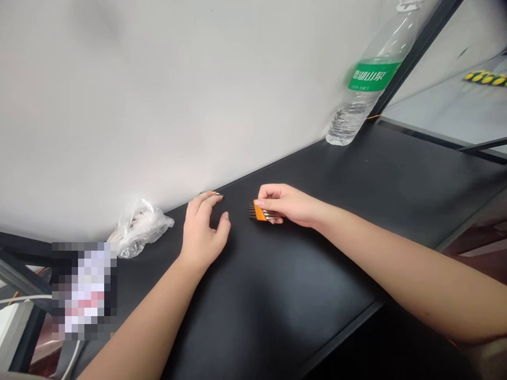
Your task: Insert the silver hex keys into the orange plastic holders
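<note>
The right hand (287, 203) held its grip pinched closed on a small orange-handled brush (259, 212), steady just above the black surface (277, 327); the left hand (202, 235) rested nearby, its grip loosely spread, holding nothing visible.

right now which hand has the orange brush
The right hand holds the small orange-handled brush; the left hand rests curled on the black table, not holding it.

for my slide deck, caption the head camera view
Right hand holds a small orange tool with metal prongs over a black tabletop, left hand resting nearby
</note>
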A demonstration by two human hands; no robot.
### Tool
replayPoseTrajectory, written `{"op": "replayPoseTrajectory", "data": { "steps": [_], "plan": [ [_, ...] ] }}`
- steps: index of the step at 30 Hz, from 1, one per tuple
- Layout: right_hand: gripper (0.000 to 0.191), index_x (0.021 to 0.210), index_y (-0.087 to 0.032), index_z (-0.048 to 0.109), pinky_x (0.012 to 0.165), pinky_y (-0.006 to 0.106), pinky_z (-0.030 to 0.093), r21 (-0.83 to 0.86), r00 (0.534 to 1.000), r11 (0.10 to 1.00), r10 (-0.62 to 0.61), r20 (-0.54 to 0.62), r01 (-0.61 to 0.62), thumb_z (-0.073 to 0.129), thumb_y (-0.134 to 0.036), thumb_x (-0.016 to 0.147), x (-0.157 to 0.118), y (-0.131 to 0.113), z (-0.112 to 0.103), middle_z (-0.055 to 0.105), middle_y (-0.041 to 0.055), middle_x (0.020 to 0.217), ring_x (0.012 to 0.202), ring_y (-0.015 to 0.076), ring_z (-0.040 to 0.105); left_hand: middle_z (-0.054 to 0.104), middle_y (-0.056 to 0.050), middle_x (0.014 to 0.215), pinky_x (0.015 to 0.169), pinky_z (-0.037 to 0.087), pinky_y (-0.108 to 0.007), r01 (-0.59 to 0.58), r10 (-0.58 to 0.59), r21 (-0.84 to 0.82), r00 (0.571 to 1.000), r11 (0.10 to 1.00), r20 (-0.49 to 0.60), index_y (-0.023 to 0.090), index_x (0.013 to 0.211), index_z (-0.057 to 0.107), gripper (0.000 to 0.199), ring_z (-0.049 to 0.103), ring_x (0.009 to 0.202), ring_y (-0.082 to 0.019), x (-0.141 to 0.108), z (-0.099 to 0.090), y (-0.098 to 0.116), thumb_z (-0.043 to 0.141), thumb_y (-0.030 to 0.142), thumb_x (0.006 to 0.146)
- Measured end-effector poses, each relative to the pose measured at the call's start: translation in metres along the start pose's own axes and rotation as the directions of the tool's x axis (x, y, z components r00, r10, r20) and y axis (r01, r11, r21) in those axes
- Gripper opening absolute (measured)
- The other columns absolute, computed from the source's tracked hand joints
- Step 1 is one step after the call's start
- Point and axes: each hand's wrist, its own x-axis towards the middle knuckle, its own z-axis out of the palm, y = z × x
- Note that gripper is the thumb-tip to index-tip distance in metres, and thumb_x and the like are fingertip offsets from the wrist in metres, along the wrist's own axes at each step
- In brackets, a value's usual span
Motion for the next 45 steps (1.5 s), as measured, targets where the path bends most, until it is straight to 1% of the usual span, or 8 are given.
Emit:
{"op": "replayPoseTrajectory", "data": {
  "steps": [3, 7, 13, 18, 25, 28, 35, 45],
  "plan": [
    [0.033, 0.079, -0.022, 0.053, 0.059, 0.028, 0.040, -0.449, 0.988, 0.892, -0.109, -0.108, 0.049, 0.063, -0.047, 0.097, -0.003, -0.006, -0.013, 0.066, 0.0015, 0.080, 0.065, 0.0144, 0.056, 0.051, -0.017, 0.155, 0.116, 0.044, -0.058, 0.090, -0.111, 0.188, 0.989, 0.978, 0.101, 0.019, 0.144, 0.052, 0.056, 0.047, 0.144, -0.037, 0.001, 0.005, -0.015, 0.061, 0.020, 0.089],
    [0.031, 0.074, -0.021, 0.050, 0.061, 0.031, 0.034, -0.863, 0.977, 0.502, -0.210, -0.048, 0.065, 0.057, -0.038, 0.100, -0.005, -0.005, -0.018, 0.059, 0.0022, 0.080, 0.066, 0.0155, 0.050, 0.050, -0.017, 0.157, 0.109, 0.045, -0.065, 0.104, -0.174, 0.308, 0.962, 0.946, 0.208, 0.020, 0.149, 0.049, 0.060, 0.048, 0.142, -0.042, -0.005, 0.011, -0.019, 0.059, 0.023, 0.089],
    [0.020, 0.087, -0.022, 0.059, 0.061, 0.033, 0.034, -0.968, 0.976, 0.218, -0.149, -0.158, -0.124, 0.053, -0.034, 0.101, -0.006, 0.008, -0.036, 0.062, 0.0079, 0.088, 0.066, 0.0187, 0.052, 0.065, -0.012, 0.140, 0.098, 0.051, -0.056, 0.007, -0.069, 0.286, 0.975, 0.958, 0.209, 0.026, 0.139, 0.058, 0.051, 0.059, 0.126, -0.038, -0.007, 0.008, -0.003, 0.059, 0.022, 0.088],
    [0.020, 0.103, -0.020, 0.069, 0.085, 0.052, 0.045, -0.963, 0.930, 0.110, -0.252, -0.266, -0.246, 0.063, -0.038, 0.096, -0.008, 0.000, -0.043, 0.066, 0.0164, 0.103, 0.098, 0.0363, 0.062, 0.045, -0.012, 0.163, 0.110, 0.045, -0.059, 0.001, -0.073, 0.274, 0.965, 0.962, 0.253, 0.024, 0.154, 0.045, 0.067, 0.040, 0.150, -0.039, -0.006, 0.009, -0.009, 0.058, 0.020, 0.088],
    [0.034, 0.131, -0.023, 0.063, 0.102, 0.048, 0.050, -0.843, 0.934, 0.501, -0.358, 0.006, 0.198, 0.059, -0.035, 0.100, -0.005, -0.005, 0.013, 0.062, 0.0132, 0.133, 0.117, 0.0295, 0.062, 0.060, -0.009, 0.148, 0.104, 0.049, -0.053, -0.038, -0.028, 0.194, 0.943, 0.980, 0.330, 0.029, 0.140, 0.058, 0.043, 0.056, 0.133, -0.033, -0.005, 0.008, -0.005, 0.058, 0.028, 0.097],
    [0.046, 0.145, -0.027, 0.054, 0.109, 0.050, 0.048, -0.775, 0.938, 0.566, -0.334, 0.095, 0.280, 0.058, -0.031, 0.099, 0.000, 0.005, 0.028, 0.056, 0.0123, 0.145, 0.132, 0.0305, 0.056, 0.061, -0.010, 0.144, 0.099, 0.051, -0.048, -0.059, 0.013, 0.130, 0.943, 0.990, 0.332, 0.026, 0.139, 0.059, 0.045, 0.060, 0.123, -0.030, -0.005, 0.007, -0.002, 0.063, 0.028, 0.094],
    [0.045, 0.142, -0.026, 0.056, 0.111, 0.058, 0.042, -0.765, 0.946, 0.572, -0.287, 0.153, 0.297, 0.059, -0.026, 0.098, 0.007, 0.014, 0.032, 0.064, 0.0128, 0.138, 0.133, 0.0340, 0.053, 0.072, -0.007, 0.126, 0.097, 0.049, -0.049, -0.009, -0.019, 0.078, 0.937, 0.997, 0.349, 0.027, 0.133, 0.065, 0.043, 0.061, 0.112, -0.030, -0.004, 0.008, -0.006, 0.071, 0.036, 0.091],
    [0.023, 0.115, -0.025, 0.062, 0.066, 0.029, 0.050, -0.170, 0.990, 0.977, -0.135, -0.036, 0.127, 0.057, -0.043, 0.102, 0.007, 0.013, 0.044, 0.067, -0.0005, 0.088, 0.074, 0.0153, 0.061, 0.073, -0.004, 0.101, 0.085, 0.055, -0.040, 0.034, -0.013, -0.084, 0.972, 0.996, 0.234, 0.025, 0.113, 0.070, 0.034, 0.068, 0.092, -0.024, -0.007, 0.006, 0.019, 0.078, 0.041, 0.084]
  ]
}}
